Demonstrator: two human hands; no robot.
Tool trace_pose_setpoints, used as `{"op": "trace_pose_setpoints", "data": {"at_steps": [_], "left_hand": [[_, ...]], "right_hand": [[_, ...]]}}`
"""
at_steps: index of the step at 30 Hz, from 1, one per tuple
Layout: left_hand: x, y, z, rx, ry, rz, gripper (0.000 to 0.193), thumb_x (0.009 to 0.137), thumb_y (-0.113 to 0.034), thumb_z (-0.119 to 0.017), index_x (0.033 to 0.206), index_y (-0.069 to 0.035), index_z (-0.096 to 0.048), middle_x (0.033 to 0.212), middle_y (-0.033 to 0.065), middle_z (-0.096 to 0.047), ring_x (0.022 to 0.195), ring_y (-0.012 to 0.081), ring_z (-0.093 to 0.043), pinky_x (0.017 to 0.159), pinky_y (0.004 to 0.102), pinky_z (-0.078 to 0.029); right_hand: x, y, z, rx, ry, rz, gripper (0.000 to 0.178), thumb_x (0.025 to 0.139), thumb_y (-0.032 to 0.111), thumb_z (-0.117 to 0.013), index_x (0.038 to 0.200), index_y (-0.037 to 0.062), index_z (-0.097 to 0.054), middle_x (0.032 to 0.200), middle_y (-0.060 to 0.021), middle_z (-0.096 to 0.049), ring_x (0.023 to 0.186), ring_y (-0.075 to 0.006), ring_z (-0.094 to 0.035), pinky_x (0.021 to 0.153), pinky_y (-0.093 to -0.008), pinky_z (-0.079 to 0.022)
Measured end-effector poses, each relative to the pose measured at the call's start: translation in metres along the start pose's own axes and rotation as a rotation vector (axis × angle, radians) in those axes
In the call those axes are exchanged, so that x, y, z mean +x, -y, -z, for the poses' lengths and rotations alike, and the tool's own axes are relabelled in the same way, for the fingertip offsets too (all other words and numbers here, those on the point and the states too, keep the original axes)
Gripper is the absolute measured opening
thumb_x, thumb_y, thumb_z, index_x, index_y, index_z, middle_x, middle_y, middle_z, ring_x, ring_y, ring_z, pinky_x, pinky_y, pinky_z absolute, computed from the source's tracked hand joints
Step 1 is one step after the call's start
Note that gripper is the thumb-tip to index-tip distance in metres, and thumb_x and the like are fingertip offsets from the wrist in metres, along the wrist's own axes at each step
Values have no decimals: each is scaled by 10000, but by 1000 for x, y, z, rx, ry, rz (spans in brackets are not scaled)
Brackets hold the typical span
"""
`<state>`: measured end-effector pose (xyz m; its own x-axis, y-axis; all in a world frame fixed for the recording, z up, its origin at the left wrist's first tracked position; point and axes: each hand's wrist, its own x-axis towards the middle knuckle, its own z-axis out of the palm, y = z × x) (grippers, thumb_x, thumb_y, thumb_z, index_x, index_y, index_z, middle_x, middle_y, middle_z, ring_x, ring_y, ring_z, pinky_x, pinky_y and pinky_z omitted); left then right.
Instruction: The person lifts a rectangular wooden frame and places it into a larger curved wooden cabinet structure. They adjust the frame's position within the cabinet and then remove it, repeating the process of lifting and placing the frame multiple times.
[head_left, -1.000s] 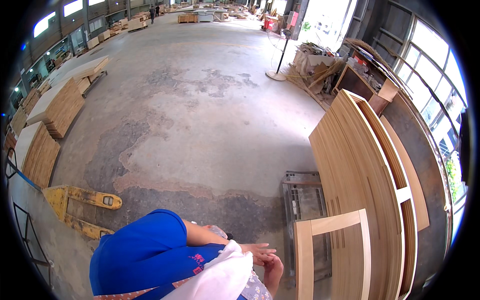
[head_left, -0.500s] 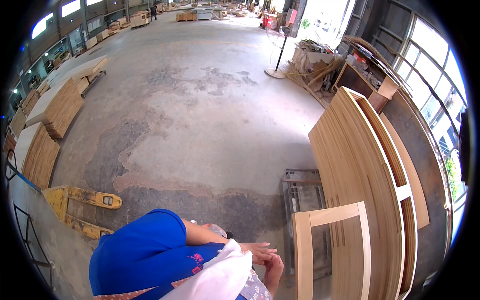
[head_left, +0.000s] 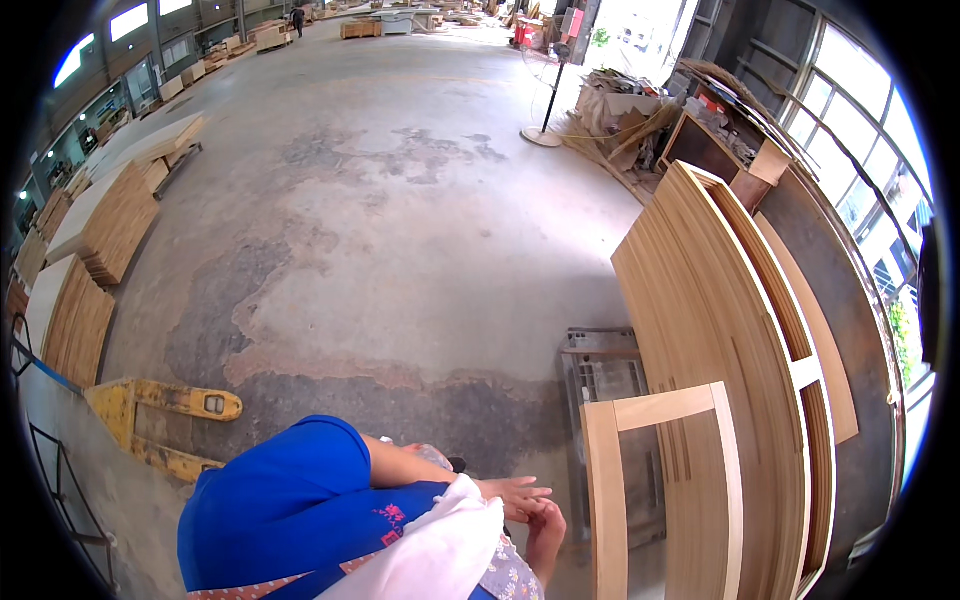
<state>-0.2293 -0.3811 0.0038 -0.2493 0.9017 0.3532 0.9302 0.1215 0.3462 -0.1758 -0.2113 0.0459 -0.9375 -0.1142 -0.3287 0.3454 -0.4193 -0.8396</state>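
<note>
My left hand [head_left: 512,494] reaches across in front of my body, its fingers stretched out and a little apart. Just below it, my right hand [head_left: 545,527] is curled, its fingertips meeting the left hand. Whatever lies between the right fingers, if anything, is hidden. Both hands are close to the left side of a pale wooden frame [head_left: 606,490], without touching it. This frame stands upright against a row of wooden panels [head_left: 715,340] at my right.
A low metal rack [head_left: 588,372] sits on the floor beside the panels. To my left is a yellow pallet jack [head_left: 125,412], with stacked boards [head_left: 115,225] beyond. A standing fan [head_left: 541,137] and a scrap heap [head_left: 615,115] are farther off at the right.
The view has turned slightly, so the floor, panels and fan sit a little higher and further left. My hands stay together in nearly the same pose.
</note>
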Motion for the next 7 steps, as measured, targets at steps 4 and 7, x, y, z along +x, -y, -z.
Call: {"op": "trace_pose_setpoints", "data": {"at_steps": [4,7], "left_hand": [[7,-1,8,-25,-11,-30,266,798,-237,-601,1045,-137,-591,1391,118,-315,1369,385,-194,1034,624,-247],[8,-1,6,16,22,-17,258,822,-235,-595,1068,-155,-580,1400,107,-304,1373,375,-185,1038,620,-249]], "right_hand": [[-2,-4,11,3,-74,-11,344,909,314,-459,971,10,-606,904,-77,-655,815,-176,-635,728,-285,-489],[0,-5,15,33,-78,-52,354,903,316,-466,989,2,-605,912,-81,-656,831,-181,-636,742,-285,-489]]}}
